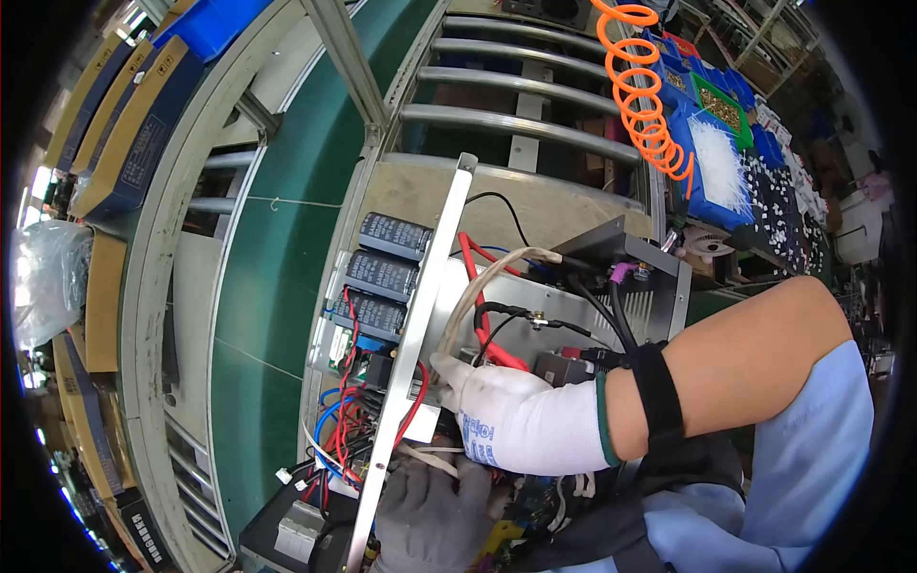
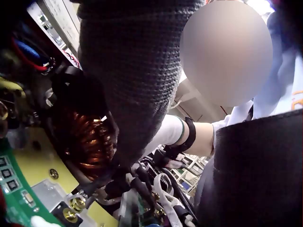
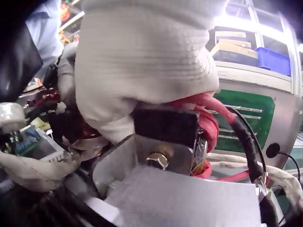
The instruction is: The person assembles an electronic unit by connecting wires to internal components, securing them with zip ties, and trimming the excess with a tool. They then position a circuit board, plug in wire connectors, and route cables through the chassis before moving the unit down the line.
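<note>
My left hand (image 1: pixel 430 506), in a grey glove, is low in the head view, its fingers and thumb round a copper-wound coil (image 2: pixel 90 146). White-sleeved leads (image 1: pixel 430 458) lie across that spot. My right hand (image 1: pixel 516 411), in a white glove, reaches in just above, fingers bent down beside a metal rail (image 1: pixel 411 353). In the right wrist view it bends over a black block (image 3: pixel 165 125) beside a grey bracket with a bolt (image 3: pixel 157 161) and red-wrapped cable (image 3: pixel 208 127). Its fingertips are hidden, so I cannot tell whether they grip something.
Large black capacitors (image 1: pixel 382 272) stand left of the rail, above tangled red and blue wires (image 1: pixel 344 430). A vented metal housing (image 1: pixel 650 286) sits to the right. Rollers (image 1: pixel 525 124) run behind, with a coiled orange hose (image 1: pixel 635 95) and blue parts bins (image 1: pixel 716 181) at upper right.
</note>
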The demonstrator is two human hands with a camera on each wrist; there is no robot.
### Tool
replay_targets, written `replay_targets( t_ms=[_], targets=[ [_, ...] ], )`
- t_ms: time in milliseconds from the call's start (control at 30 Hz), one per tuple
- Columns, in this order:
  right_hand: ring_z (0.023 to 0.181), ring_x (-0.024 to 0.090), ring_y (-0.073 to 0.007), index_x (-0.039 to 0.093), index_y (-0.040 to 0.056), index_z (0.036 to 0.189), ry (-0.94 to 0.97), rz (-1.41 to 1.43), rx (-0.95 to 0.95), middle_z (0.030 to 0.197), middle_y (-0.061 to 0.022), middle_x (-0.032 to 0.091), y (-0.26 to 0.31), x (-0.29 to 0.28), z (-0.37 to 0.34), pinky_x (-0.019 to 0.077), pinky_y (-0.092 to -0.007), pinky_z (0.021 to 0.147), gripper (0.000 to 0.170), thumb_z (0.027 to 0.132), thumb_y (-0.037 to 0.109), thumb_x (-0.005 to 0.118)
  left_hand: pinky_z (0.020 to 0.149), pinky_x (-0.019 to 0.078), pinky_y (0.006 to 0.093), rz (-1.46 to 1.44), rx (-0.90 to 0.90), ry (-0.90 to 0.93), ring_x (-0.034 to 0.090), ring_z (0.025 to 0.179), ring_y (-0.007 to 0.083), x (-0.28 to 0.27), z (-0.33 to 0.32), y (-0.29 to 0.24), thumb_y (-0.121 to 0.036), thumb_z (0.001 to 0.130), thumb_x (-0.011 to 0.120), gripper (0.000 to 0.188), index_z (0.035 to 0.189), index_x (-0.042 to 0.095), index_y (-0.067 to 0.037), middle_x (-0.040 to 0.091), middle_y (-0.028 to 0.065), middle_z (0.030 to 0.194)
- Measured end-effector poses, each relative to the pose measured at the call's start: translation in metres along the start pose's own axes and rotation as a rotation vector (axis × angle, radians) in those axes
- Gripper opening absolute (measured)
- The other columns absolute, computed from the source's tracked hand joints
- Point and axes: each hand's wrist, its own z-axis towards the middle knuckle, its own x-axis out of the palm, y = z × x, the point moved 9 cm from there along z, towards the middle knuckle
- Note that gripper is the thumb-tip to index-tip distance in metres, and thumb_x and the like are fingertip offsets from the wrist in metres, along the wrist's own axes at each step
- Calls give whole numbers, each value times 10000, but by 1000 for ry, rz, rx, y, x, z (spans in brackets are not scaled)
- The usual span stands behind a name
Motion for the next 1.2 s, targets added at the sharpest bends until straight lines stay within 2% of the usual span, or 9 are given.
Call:
replay_targets(
  t_ms=[233,300,333,433,500,700,833,900,1200],
  targets=[
    [1106,544,-184,656,107,1004,-162,156,122,1081,-31,620,-2,25,19,303,-408,1102,193,854,180,558,781,415,475,39,5,-13,546,880,392,-2,0,-2,-384,833,627,426,1079,553,-44,558,214,893],
    [1034,558,-179,639,104,850,-473,583,205,992,-21,624,-11,25,12,337,-374,1055,120,854,174,542,783,417,478,41,7,5,547,885,399,1,-1,-2,-386,838,624,434,1095,550,-44,561,221,912],
    [1015,555,-230,653,82,1129,-235,448,103,1099,-64,629,-7,22,13,386,-354,980,323,831,198,611,784,419,481,45,1,3,548,896,405,2,-2,-2,-388,843,620,438,1104,548,-44,563,227,929],
    [1059,559,-172,685,107,1012,-176,180,94,998,-19,646,-2,10,5,318,-372,1057,231,852,193,542,785,423,484,51,3,-6,548,916,415,2,-3,-2,-390,850,615,444,1117,544,-43,566,235,953],
    [1077,558,-167,659,128,1143,-120,86,82,1062,-18,653,3,6,13,299,-377,1057,305,877,208,533,784,424,484,52,-4,-16,548,925,418,0,-5,-1,-391,851,613,446,1120,543,-41,566,238,960],
    [934,576,-222,655,159,1144,232,-271,-43,1047,-25,662,16,36,44,388,-367,947,450,989,426,328,799,420,466,13,-20,38,543,924,407,-1,-5,-2,-376,852,610,455,1143,538,-34,564,246,969],
    [897,590,-226,653,169,1164,225,-109,-172,1057,-32,679,14,14,27,394,-356,944,453,967,460,368,786,418,460,37,18,-26,539,898,388,-2,-8,-3,-365,839,619,468,1150,527,-27,559,234,940],
    [962,604,-269,669,154,1142,264,-457,-263,1086,-64,667,18,23,10,437,-440,901,488,945,482,367,780,418,459,67,39,-71,538,892,383,-6,-6,-6,-362,832,624,475,1151,524,-25,558,227,931],
    [811,597,-216,700,213,1036,119,-107,-213,944,6,680,17,3,11,421,-363,747,271,830,367,615,804,418,465,139,18,-23,549,929,388,-1,-10,-2,-383,805,644,477,1114,535,-37,578,222,949]
  ],
)
